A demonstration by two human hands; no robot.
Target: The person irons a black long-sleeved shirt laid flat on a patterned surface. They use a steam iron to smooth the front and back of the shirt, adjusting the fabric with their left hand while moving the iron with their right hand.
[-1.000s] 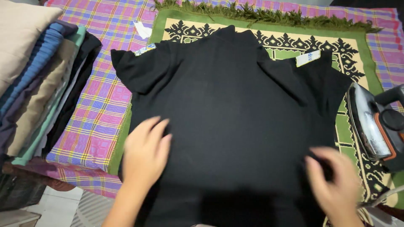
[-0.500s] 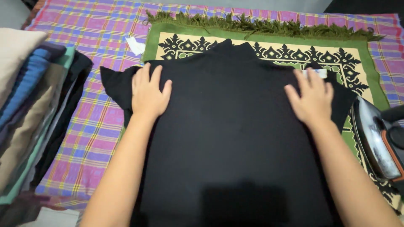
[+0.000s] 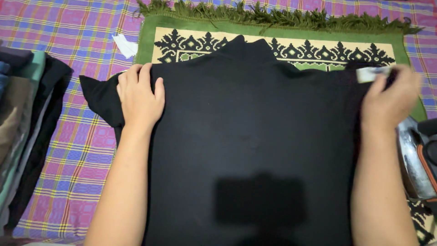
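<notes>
Fingers of the left hand lie spread and flat on the left shoulder of the black shirt, sleeve pointing outward. Spread across the green patterned mat, collar away, its right shoulder is pinched by the right hand.

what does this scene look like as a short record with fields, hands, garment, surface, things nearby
left hand: left hand flat on the left shoulder of the black short-sleeved cloth shirt
right hand: right hand at the shirt's right sleeve, fingers beside a small white tag
garment: spread flat, collar away from the person
surface: green fringed patterned mat over a purple plaid cloth
right edge: metal-soled clothes iron tipped on its side
left edge: stack of folded clothes
</notes>
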